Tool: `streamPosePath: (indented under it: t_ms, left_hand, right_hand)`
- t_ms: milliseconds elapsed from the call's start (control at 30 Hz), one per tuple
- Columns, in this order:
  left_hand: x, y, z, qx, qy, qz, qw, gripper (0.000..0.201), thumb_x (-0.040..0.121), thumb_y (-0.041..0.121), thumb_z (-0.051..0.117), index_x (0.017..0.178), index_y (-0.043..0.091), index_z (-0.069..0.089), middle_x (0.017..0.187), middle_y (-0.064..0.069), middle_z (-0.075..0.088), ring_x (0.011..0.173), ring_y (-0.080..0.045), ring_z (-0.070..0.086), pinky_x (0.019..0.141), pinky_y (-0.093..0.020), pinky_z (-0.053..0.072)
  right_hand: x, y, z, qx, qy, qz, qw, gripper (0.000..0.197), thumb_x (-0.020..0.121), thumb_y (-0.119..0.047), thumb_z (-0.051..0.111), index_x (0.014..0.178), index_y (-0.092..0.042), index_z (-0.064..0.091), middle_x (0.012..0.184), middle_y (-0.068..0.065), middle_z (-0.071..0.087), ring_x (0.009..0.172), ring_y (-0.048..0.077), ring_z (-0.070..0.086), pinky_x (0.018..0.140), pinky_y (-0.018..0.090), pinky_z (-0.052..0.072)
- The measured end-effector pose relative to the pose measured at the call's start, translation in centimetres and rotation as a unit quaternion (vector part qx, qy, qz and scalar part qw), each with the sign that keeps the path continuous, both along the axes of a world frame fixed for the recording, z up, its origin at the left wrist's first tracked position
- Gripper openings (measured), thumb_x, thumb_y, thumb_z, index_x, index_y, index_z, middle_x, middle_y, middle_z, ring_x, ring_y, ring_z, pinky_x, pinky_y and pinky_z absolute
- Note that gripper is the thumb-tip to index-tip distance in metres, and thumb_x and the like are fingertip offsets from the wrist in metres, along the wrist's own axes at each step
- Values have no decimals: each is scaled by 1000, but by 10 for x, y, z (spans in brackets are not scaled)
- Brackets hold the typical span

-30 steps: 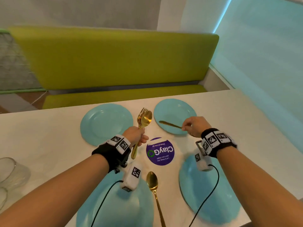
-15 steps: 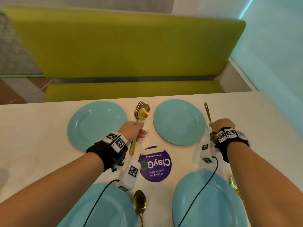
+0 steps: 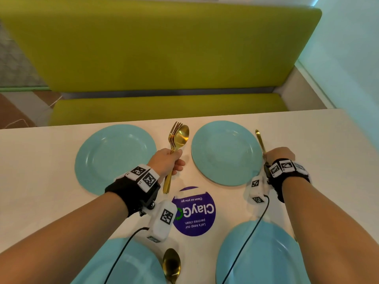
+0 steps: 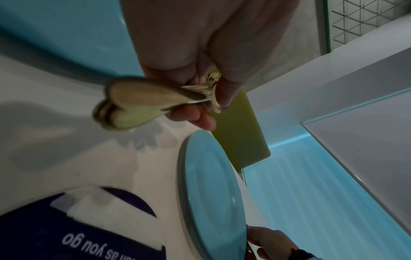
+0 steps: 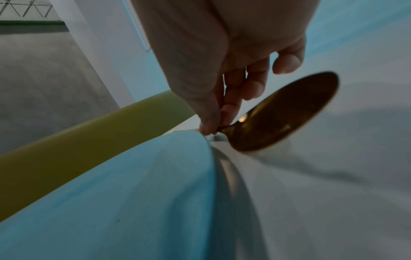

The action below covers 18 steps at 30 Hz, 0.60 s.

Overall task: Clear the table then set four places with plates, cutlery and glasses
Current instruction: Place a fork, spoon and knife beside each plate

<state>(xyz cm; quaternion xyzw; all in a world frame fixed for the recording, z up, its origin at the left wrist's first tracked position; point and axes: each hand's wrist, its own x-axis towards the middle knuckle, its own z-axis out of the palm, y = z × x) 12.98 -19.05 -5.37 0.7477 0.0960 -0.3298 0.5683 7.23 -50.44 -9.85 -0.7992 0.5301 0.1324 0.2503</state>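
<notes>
Four teal plates stand on the white table (image 3: 41,181): far left (image 3: 110,156), far right (image 3: 223,152), near left (image 3: 131,267) and near right (image 3: 266,259). My left hand (image 3: 166,160) grips a bundle of gold forks and a spoon (image 3: 178,138) by the handles, heads pointing away, between the two far plates. In the left wrist view the bundle (image 4: 133,103) sticks out below my left hand (image 4: 200,91). My right hand (image 3: 276,154) pinches a gold spoon (image 3: 260,141) just right of the far right plate. The right wrist view shows its bowl (image 5: 286,114) low over the table, beside the plate's rim (image 5: 206,158).
Another gold spoon (image 3: 171,263) lies between the two near plates. A round purple sticker (image 3: 194,212) marks the table's middle. A green bench (image 3: 160,48) runs along the far edge, and a pale wall (image 3: 348,58) closes the right side.
My right hand carried its gold spoon from over the far right plate to that plate's right side, handle now pointing away. The left hand kept its bundle almost still.
</notes>
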Motion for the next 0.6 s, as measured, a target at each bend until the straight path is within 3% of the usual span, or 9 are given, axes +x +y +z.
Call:
streamPosePath:
  t_ms: [67,133,233,367,500,600]
  left_hand:
    - [1,0,-1,1,0,2,1000,23,98,26,45,79,14,51,74,-3,60,62,-12,53,59,-21,43]
    - [2,0,-2,5,-1,2,1000,23,97,26,45,79,14,51,74,-2,60,63,-12,53,60,-22,44]
    - [2,-1,-3,9,1,1,1000,23,97,27,45,79,15,52,74,-2,61,64,-12,53,62,-22,44]
    - [1,-1,-5,6,2,-1,1000,24,97,27,46,78,14,52,74,-3,61,64,-13,53,61,-23,44]
    - [1,-1,-6,9,0,0,1000,24,97,28,46,78,14,52,74,-2,61,64,-13,54,62,-23,44]
    - [1,-2,-5,10,1,0,1000,25,97,28,45,77,14,52,74,-2,61,64,-13,54,63,-23,45]
  right_hand:
    - [4,1,-2,-53,30,5,998,25,85,-24,61,88,0,67,85,15,65,82,30,62,66,29,46]
    - [8,2,-2,-74,28,-4,997,29,86,-27,59,77,-1,64,80,14,60,79,31,58,76,34,48]
    - [9,1,-4,-84,15,3,996,33,86,-29,60,64,-5,57,80,14,61,75,30,55,73,33,49]
    - [9,0,-7,-86,-8,6,996,29,85,-32,62,72,-7,60,93,17,68,86,33,62,89,41,51]
    - [9,2,-5,-80,-21,15,996,30,86,-33,62,81,-4,67,88,17,66,85,33,62,86,41,53]
    - [9,3,-4,-76,-23,18,997,32,87,-33,61,85,-2,68,96,18,69,91,35,64,86,40,53]
